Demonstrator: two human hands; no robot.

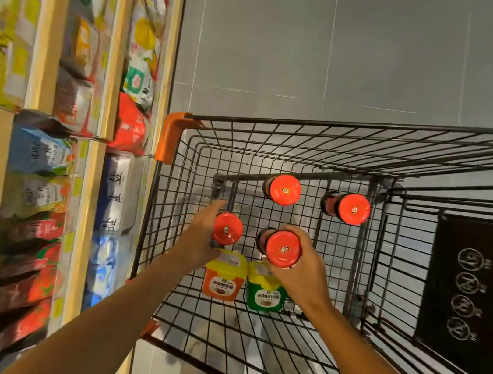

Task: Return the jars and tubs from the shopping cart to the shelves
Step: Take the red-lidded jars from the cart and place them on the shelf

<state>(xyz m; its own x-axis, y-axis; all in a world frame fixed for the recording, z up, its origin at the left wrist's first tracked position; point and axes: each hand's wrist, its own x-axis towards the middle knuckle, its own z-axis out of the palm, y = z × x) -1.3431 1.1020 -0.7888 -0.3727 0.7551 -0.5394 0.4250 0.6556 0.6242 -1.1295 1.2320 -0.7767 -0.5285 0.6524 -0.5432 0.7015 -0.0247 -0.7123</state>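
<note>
Beside wooden shelves (113, 39) stocked with bright packets, a black wire shopping cart (278, 134) holding four red-lidded jars and two yellow-lidded tubs, one orange (221, 282), one green (264, 295). Left hand (198, 243) curled around one jar (227, 228); right hand (299, 271) gripping another jar (282, 249). Two far jars (281, 189) (353, 209) untouched.

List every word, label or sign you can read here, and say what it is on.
"盐": on the grey-blue packs on the shelf beside the cart.
Orange tub and green tub: Chinese label text, too blurred to read.
Black panel on the cart: four round prohibition signs, wording unreadable.
Red jar lids: small emblem, unreadable.
Other shelf packets: blurred.
</note>
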